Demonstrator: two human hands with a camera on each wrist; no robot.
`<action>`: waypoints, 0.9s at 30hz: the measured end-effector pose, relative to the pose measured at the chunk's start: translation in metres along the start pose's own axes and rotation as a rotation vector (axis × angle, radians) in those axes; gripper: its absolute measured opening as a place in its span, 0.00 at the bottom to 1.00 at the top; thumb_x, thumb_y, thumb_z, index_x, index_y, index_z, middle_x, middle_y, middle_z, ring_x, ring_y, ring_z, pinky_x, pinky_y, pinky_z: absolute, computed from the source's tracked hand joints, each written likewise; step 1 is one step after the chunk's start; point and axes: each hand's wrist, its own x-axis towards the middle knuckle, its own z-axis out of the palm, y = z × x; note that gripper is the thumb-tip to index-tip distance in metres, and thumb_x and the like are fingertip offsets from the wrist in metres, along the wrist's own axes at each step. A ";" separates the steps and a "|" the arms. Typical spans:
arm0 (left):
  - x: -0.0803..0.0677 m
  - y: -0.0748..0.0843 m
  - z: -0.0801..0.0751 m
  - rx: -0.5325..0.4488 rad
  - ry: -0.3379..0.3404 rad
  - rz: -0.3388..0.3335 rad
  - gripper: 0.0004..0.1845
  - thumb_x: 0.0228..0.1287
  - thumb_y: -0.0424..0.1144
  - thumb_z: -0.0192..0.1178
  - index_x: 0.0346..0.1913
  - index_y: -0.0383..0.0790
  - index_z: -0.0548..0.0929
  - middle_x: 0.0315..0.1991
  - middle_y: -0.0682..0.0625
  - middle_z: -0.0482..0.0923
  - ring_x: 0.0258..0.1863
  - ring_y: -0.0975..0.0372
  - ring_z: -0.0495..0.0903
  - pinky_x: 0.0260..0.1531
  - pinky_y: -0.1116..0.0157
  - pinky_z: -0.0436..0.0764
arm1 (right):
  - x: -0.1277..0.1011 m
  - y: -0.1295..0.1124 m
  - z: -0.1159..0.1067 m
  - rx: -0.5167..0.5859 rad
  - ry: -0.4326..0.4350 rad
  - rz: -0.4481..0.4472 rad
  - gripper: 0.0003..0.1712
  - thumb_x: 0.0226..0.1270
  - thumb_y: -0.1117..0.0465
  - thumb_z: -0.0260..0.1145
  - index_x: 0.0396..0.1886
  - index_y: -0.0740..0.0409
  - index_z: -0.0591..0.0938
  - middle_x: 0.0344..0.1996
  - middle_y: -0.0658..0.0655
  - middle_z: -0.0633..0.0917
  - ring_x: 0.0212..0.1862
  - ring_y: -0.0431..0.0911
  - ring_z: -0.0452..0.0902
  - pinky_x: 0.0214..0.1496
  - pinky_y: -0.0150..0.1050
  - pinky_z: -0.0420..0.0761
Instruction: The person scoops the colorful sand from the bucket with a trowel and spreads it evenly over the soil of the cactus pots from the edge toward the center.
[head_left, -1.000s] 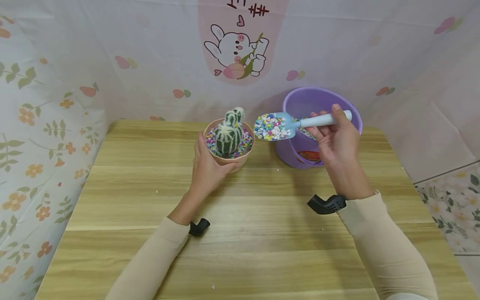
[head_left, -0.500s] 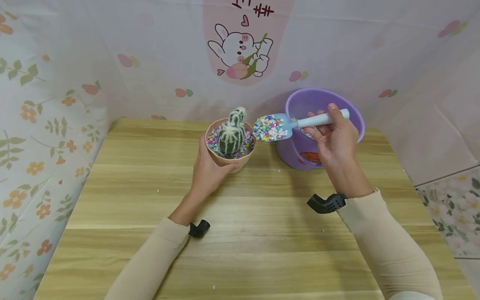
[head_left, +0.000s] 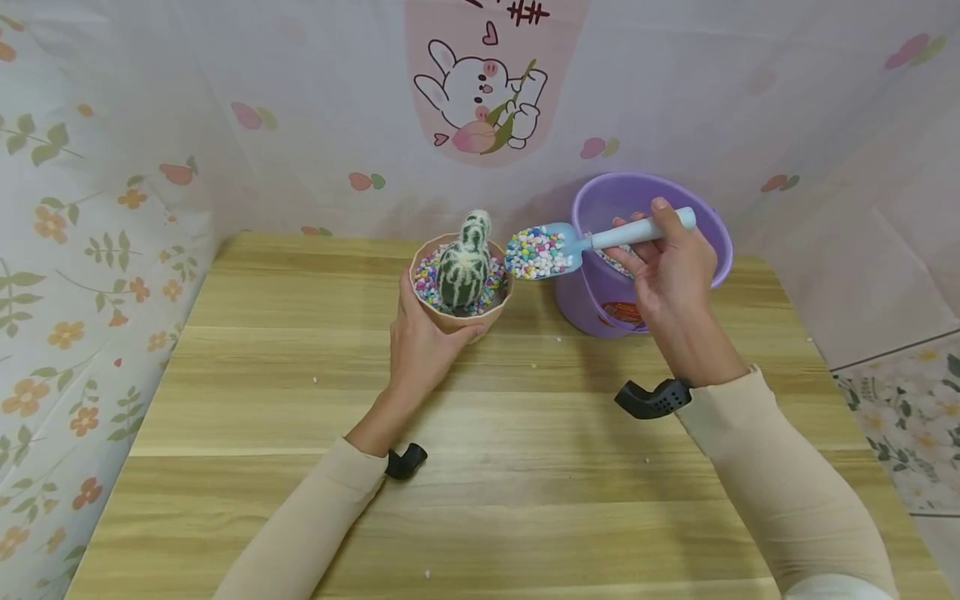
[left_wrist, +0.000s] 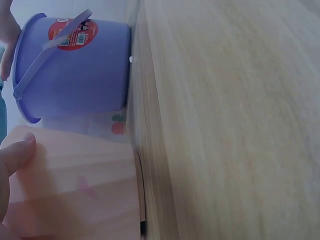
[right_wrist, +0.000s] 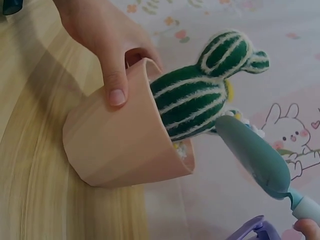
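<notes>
My left hand grips a peach flowerpot by its left side and rim, thumb at the front. In the pot stands a green cactus with white fuzzy ribs, ringed by small colourful pebbles. My right hand holds the white handle of a light blue trowel, palm turned up. The trowel's scoop, heaped with colourful pebbles, is level at the pot's right rim. In the right wrist view, the scoop's underside shows close to the cactus.
A purple bucket with pebbles inside stands right of the pot, below the right hand. A few stray pebbles lie on the wooden table. A printed cloth hangs behind the table.
The pot with the cactus has turned in my left hand, so the cactus's small upper lobes now line up. The loaded trowel has barely moved and keeps its pebbles.
</notes>
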 end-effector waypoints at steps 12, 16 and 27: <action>0.010 -0.007 -0.011 -0.072 -0.133 0.063 0.72 0.40 0.57 0.79 0.78 0.52 0.35 0.76 0.43 0.46 0.73 0.48 0.54 0.68 0.45 0.60 | 0.003 0.005 0.006 -0.064 0.004 -0.029 0.13 0.60 0.66 0.72 0.39 0.65 0.77 0.25 0.62 0.82 0.34 0.57 0.87 0.32 0.53 0.83; 0.016 -0.012 -0.017 -0.109 -0.219 0.080 0.71 0.42 0.54 0.78 0.78 0.54 0.33 0.78 0.47 0.41 0.76 0.52 0.48 0.70 0.47 0.57 | 0.004 0.007 0.005 -0.109 0.001 -0.044 0.13 0.60 0.65 0.72 0.39 0.65 0.77 0.26 0.61 0.82 0.35 0.57 0.87 0.32 0.52 0.84; 0.013 -0.007 -0.014 -0.092 -0.169 0.080 0.69 0.42 0.52 0.79 0.78 0.46 0.37 0.78 0.44 0.43 0.75 0.50 0.49 0.71 0.48 0.56 | 0.006 0.006 0.005 -0.090 0.011 -0.031 0.14 0.58 0.65 0.73 0.39 0.65 0.77 0.26 0.61 0.81 0.33 0.57 0.86 0.30 0.51 0.83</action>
